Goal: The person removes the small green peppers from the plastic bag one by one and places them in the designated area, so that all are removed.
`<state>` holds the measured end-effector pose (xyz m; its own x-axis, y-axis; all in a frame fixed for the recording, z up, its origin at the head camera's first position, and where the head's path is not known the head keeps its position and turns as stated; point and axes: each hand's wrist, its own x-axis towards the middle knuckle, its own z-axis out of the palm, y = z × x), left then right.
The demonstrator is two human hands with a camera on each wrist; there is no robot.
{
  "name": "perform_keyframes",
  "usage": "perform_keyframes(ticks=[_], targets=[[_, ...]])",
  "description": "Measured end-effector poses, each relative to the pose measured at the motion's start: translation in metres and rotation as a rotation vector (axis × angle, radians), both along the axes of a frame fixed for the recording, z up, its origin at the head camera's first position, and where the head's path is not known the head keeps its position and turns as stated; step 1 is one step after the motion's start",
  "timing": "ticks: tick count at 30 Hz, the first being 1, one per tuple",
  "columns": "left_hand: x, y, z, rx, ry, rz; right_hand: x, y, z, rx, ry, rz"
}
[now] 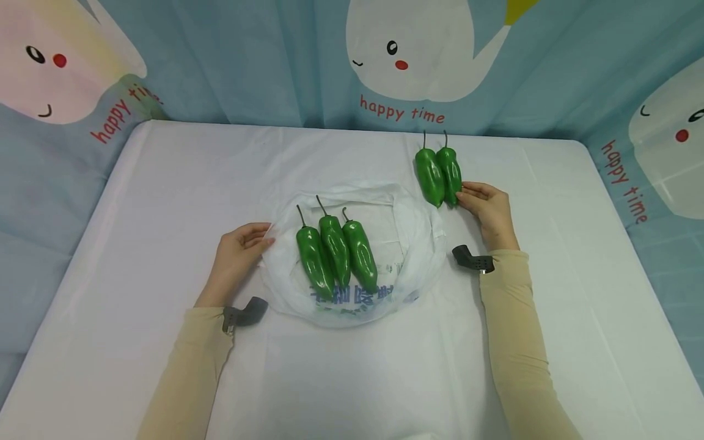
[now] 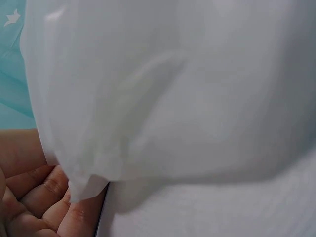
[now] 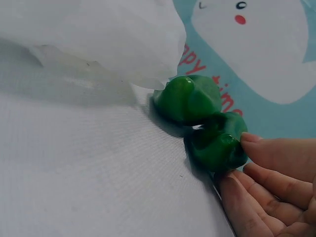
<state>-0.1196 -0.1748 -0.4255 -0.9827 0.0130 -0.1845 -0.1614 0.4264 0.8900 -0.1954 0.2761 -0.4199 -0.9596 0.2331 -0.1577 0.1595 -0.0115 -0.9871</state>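
Observation:
In the head view, three green chili peppers (image 1: 333, 252) lie side by side in a white plastic bag (image 1: 426, 269) with its mouth spread wide. My left hand (image 1: 238, 256) pinches the bag's left rim between thumb and fingers; the left wrist view shows the thin plastic (image 2: 163, 98) passing between them. Beyond the bag's right rim, two more green peppers (image 1: 429, 176) lie together, stems pointing away. My right hand (image 1: 488, 211) holds the lower end of the rightmost pepper (image 3: 219, 148), thumb on its upper side and fingers along its underside.
A white cloth covers the table (image 1: 341, 379), whose far edge runs just behind the two peppers' stems. Around it hangs a blue curtain (image 1: 264, 61) printed with white whales. Dark wrist cameras (image 1: 472, 259) stick out from both cuffs, the right one near the bag.

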Motion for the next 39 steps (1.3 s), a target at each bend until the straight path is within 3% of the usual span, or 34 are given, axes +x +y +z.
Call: perform_keyframes(ticks=[9, 18, 29, 39], targets=[[0.0, 0.0, -0.001, 0.002, 0.003, -0.002, 0.004, 0.002, 0.006, -0.058, 0.027, -0.034], [0.0, -0.001, -0.002, 0.012, 0.0, -0.003, 0.006, -0.007, 0.024, -0.059, 0.12, -0.057], [0.0, -0.001, -0.001, 0.014, -0.001, -0.002, 0.016, -0.028, 0.042, -0.07, 0.181, 0.09], [-0.001, -0.001, -0.001, 0.003, 0.004, -0.005, 0.021, -0.055, 0.048, 0.042, 0.184, 0.224]])
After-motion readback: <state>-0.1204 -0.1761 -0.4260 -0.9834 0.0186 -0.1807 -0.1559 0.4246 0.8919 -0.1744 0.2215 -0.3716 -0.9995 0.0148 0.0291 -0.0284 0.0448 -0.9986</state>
